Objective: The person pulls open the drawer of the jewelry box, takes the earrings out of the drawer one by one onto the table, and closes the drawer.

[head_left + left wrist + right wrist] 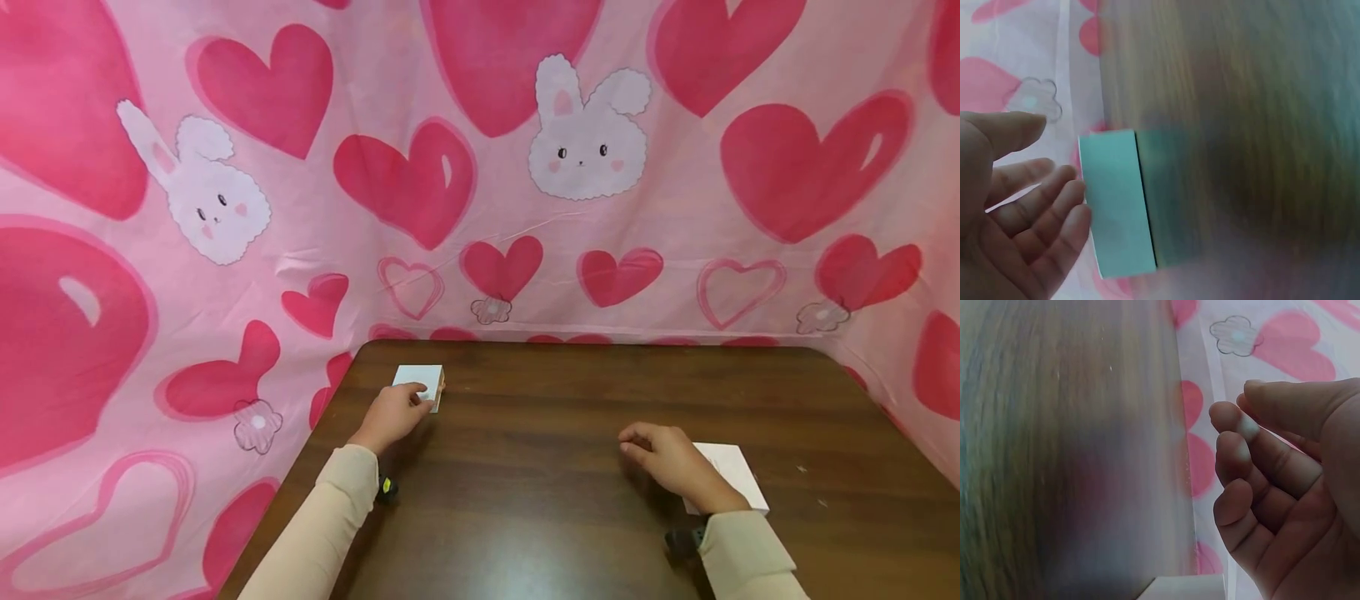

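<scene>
At the far left of the table lies a small flat box point(418, 373) with a white top and a brownish side. In the left wrist view the same box point(1119, 206) looks pale green and mirrors in the tabletop. My left hand point(392, 415) is over its near part, fingers loosely bent and gripping nothing; whether the fingertips touch it I cannot tell. My right hand point(670, 460) hovers left of a white square piece point(738, 477), partly covering it from view. Its fingers point(1233, 503) are loosely curled with nothing between them. Only a corner of the white piece point(1188, 589) shows in the right wrist view.
The brown wooden table point(525, 467) has rounded far corners and a glossy surface. A pink cloth point(510, 208) printed with hearts and rabbits hangs behind it and at both sides. Small pale marks point(801, 468) show on the wood at right.
</scene>
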Demonstrator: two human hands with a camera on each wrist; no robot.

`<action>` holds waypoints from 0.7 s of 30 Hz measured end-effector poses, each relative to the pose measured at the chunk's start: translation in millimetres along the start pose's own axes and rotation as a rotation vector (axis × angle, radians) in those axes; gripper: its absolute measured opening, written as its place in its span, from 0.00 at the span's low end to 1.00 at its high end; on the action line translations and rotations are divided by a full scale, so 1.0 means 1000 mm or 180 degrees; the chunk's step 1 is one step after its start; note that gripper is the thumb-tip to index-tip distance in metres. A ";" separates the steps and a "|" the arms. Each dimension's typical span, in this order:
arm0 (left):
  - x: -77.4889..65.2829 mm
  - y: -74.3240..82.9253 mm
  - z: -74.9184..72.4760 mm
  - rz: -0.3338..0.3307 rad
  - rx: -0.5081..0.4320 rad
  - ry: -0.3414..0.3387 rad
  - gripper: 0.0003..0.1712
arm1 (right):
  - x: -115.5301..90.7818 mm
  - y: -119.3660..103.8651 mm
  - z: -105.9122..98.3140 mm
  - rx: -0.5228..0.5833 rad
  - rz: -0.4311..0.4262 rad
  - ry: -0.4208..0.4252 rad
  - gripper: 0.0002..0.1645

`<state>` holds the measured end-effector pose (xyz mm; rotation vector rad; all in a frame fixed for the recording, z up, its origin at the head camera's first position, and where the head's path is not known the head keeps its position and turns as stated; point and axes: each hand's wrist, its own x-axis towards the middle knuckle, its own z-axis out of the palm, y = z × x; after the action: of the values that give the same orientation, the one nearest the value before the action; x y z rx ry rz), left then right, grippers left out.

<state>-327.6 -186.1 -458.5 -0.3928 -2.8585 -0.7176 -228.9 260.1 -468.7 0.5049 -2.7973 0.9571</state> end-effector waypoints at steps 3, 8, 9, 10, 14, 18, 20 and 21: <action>0.000 -0.007 -0.005 -0.0044 -0.0050 0.0114 0.18 | 0.001 -0.002 0.004 0.0033 0.0024 0.0009 0.05; 0.003 -0.019 -0.009 -0.0112 -0.0051 0.0242 0.17 | 0.001 -0.002 0.012 0.0105 0.0087 0.0010 0.05; 0.004 -0.022 -0.010 -0.0141 -0.0037 0.0274 0.17 | 0.001 -0.002 0.013 0.0110 0.0084 0.0003 0.05; 0.004 -0.024 -0.010 -0.0179 -0.0025 0.0314 0.17 | 0.001 -0.002 0.014 0.0117 0.0080 -0.0004 0.05; 0.006 -0.030 -0.011 -0.0337 0.0003 0.0427 0.17 | 0.001 -0.002 0.020 0.0126 0.0074 0.0015 0.04; 0.009 -0.033 -0.011 -0.0445 -0.0033 0.0438 0.20 | -0.002 -0.002 0.025 0.0174 0.0118 0.0091 0.04; 0.010 -0.033 -0.011 -0.0486 -0.0032 0.0429 0.24 | -0.003 -0.003 0.026 0.0183 0.0115 0.0131 0.04; 0.010 -0.034 -0.011 -0.0513 -0.0038 0.0418 0.26 | -0.004 -0.004 0.027 0.0187 0.0109 0.0147 0.04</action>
<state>-346.3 -217.6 -461.7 -0.1127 -2.7848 -0.7580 -224.7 241.8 -488.8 0.4379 -2.7525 1.0468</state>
